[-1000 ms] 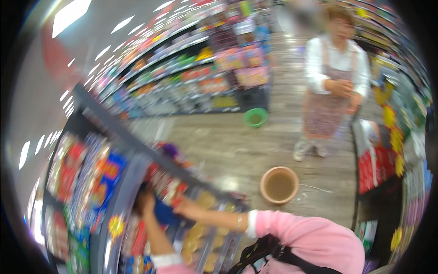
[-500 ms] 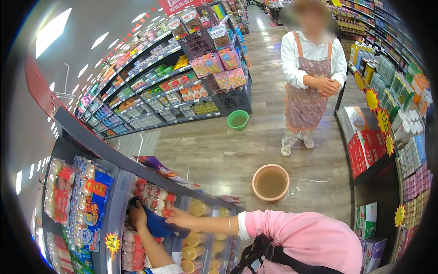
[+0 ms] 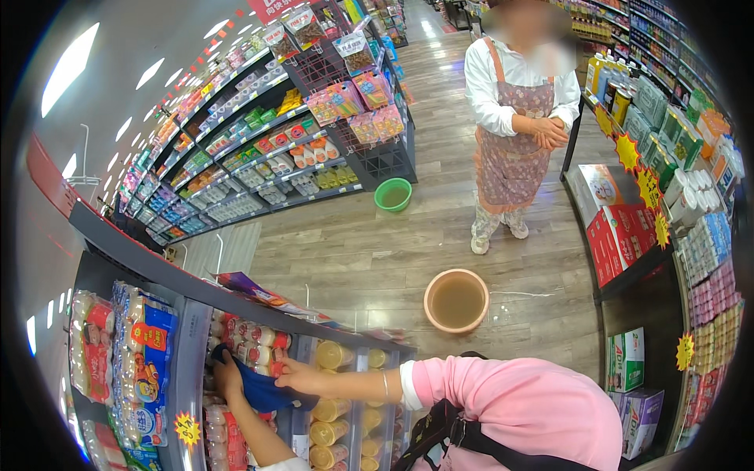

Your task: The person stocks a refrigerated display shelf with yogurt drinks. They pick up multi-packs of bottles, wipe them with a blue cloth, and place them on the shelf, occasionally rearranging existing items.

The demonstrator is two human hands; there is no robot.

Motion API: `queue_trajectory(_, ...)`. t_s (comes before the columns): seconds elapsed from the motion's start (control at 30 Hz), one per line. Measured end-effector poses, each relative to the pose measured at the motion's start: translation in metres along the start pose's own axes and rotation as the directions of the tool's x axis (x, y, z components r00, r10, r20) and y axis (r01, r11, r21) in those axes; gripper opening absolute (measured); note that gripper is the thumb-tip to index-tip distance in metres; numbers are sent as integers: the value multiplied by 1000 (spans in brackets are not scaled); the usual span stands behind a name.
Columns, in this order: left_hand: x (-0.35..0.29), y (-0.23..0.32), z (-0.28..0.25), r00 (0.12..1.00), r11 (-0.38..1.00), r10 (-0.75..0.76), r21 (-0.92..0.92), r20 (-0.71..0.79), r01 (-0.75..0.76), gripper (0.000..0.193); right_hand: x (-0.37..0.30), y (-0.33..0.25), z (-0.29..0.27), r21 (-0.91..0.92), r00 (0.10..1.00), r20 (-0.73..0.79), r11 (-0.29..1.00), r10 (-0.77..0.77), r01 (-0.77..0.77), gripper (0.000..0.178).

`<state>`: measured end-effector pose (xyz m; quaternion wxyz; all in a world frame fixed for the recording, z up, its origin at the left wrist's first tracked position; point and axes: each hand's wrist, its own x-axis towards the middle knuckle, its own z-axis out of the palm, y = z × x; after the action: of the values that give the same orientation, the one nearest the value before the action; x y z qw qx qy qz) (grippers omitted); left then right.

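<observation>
A dark blue cloth (image 3: 263, 392) is draped over the shelf between rows of bottled drinks. My left hand (image 3: 228, 378) has its fingers closed on the cloth's upper left part, and the fingertips are partly hidden at the shelf. Just above the cloth's right part, my right hand (image 3: 297, 377) has its fingers closed at the edge of a pack of small red-and-white bottles (image 3: 255, 337). Another bottle pack (image 3: 224, 436) sits below the cloth. To the right stand rows of yellow-lidded cups (image 3: 330, 408).
Blue-wrapped bottle packs (image 3: 145, 361) fill the shelf at left. Beyond the shelf's dark rim (image 3: 181, 279), a pink tub of murky water (image 3: 455, 302) and a green basin (image 3: 393, 195) stand on the floor. A person in an apron (image 3: 514, 149) stands facing me. Stacked cartons (image 3: 624, 243) line the right.
The whole view has shifted, so most things appear slightly further left. Both hands stay at the same spot on the shelf, with the cloth still under the left hand.
</observation>
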<state>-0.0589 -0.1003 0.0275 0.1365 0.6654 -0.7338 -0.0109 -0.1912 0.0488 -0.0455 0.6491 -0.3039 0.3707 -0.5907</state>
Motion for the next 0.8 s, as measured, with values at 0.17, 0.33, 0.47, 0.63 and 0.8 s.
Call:
queue_trajectory(0.17,-4,16,-3,999,999,-33,19,8,33,69,9,5,-6,-20,998,-46,999,-44,44,85)
queue_trajectory(0.33,6,-18,12,998,999,-43,-33,-54,42,68,1,-15,5,-159,1000,-28,987,9,-13,96)
queue_trajectory(0.47,-6,30,-17,997,990,73,-117,-5,-73,66,50,9,1,-188,960,-131,957,-247,220,98)
queue_trajectory(0.63,-14,-3,3,984,997,62,-23,-169,-67,79,26,-15,12,106,991,93,989,93,-102,77)
queue_trajectory(0.8,-37,20,-12,989,992,128,-10,-77,-129,70,11,-27,7,81,991,42,988,127,-130,91)
